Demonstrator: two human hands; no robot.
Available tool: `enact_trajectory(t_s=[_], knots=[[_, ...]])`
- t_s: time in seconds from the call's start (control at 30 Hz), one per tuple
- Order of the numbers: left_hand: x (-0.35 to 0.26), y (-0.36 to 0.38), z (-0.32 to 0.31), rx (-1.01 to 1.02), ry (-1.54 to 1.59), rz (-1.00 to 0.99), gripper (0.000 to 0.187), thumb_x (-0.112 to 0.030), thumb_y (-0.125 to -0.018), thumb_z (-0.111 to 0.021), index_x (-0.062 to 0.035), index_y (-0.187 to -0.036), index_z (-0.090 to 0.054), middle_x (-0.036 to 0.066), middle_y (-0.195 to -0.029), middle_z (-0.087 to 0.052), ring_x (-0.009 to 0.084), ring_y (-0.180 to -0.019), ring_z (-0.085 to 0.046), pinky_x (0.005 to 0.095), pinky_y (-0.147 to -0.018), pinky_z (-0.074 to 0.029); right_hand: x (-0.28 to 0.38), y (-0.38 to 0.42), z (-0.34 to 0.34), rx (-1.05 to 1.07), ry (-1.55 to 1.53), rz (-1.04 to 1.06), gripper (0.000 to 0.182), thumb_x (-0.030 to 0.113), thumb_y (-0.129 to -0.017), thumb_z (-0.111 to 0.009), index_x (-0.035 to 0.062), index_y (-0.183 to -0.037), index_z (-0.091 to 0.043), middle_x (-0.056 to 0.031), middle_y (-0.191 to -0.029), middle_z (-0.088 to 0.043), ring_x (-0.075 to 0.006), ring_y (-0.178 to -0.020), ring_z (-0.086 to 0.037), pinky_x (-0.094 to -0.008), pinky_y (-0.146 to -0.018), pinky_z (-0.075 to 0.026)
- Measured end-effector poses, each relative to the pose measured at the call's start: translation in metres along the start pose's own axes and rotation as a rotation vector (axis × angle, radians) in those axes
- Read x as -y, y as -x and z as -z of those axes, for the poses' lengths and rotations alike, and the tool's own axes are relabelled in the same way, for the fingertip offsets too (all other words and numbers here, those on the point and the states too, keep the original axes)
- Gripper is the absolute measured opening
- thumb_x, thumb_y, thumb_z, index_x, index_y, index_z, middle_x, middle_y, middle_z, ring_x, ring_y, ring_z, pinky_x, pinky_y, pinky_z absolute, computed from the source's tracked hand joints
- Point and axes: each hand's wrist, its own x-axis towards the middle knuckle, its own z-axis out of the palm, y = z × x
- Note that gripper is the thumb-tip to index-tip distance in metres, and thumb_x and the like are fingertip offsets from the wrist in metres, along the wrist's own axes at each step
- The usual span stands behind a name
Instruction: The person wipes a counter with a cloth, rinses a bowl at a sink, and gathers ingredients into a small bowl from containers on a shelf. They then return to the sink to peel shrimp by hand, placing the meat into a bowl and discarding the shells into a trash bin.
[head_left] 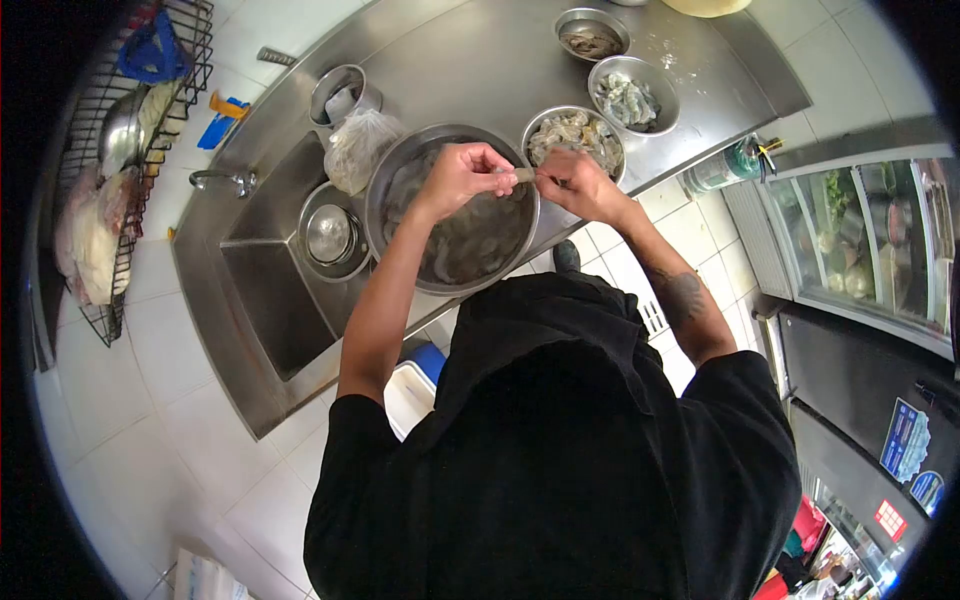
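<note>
One fisheye view from above your head, facing straight down, close over your black-clad shoulders; the long stainless steel table (480, 70) with its sink sits farther below.

left hand (462, 172) and right hand (577, 183) raised together, fingertips pinched, elbows bent

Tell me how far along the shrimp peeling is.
Done: three small bowls hold prepared pieces, the nearest bowl heaped with pale peeled shrimp. In hand: the left hand and right hand hold one shrimp between them over the large bowl. Left: that large bowl seems well filled with grey shrimp.
</note>
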Motion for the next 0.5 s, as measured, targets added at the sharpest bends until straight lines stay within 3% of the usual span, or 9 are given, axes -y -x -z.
enact_trajectory(t_s=[0.17, 0.3, 0.43, 0.5], knots=[[-0.012, -0.013, -0.013, 0.050, 0.043, 0.001, 0.011, -0.001, -0.083, -0.072, 0.0037, -0.089, -0.065, 0.012, -0.081, -0.069, 0.0156, -0.070, -0.066, 0.0271, -0.065, -0.055, 0.005, 0.004, 0.016, -0.155, 0.008, -0.002, 0.013, 0.005, -0.072, -0.065, -0.0004, -0.067, -0.055, -0.0120, -0.064, -0.054, -0.0297, -0.068, -0.054, -0.0399, -0.063, -0.045], [-0.005, -0.014, -0.023, 0.066, 0.146, 0.021, 0.012, -0.001, -0.082, -0.073, 0.0051, -0.090, -0.065, 0.013, -0.083, -0.069, 0.0161, -0.069, -0.066, 0.0278, -0.065, -0.055, 0.001, 0.014, 0.028, -0.162, 0.026, 0.019, 0.012, 0.004, -0.070, -0.065, -0.0004, -0.065, -0.054, -0.0115, -0.063, -0.053, -0.0292, -0.066, -0.053, -0.0398, -0.061, -0.044], [0.001, -0.019, -0.037, 0.095, 0.228, 0.072, 0.009, 0.001, -0.084, -0.070, 0.0017, -0.090, -0.064, 0.009, -0.080, -0.067, 0.0151, -0.070, -0.065, 0.0281, -0.065, -0.054, -0.008, 0.022, 0.029, -0.228, 0.083, -0.015, 0.011, 0.001, -0.066, -0.065, -0.0007, -0.065, -0.054, -0.0105, -0.065, -0.054, -0.0274, -0.067, -0.053, -0.0377, -0.062, -0.044], [0.009, -0.024, -0.042, 0.095, 0.257, 0.045, 0.010, 0.002, -0.084, -0.068, 0.0024, -0.093, -0.064, 0.007, -0.081, -0.066, 0.0154, -0.071, -0.065, 0.0296, -0.071, -0.055, -0.014, 0.022, 0.029, -0.246, 0.115, -0.012, 0.011, 0.001, -0.065, -0.066, -0.0004, -0.065, -0.054, -0.0102, -0.065, -0.054, -0.0276, -0.067, -0.053, -0.0377, -0.062, -0.043]])
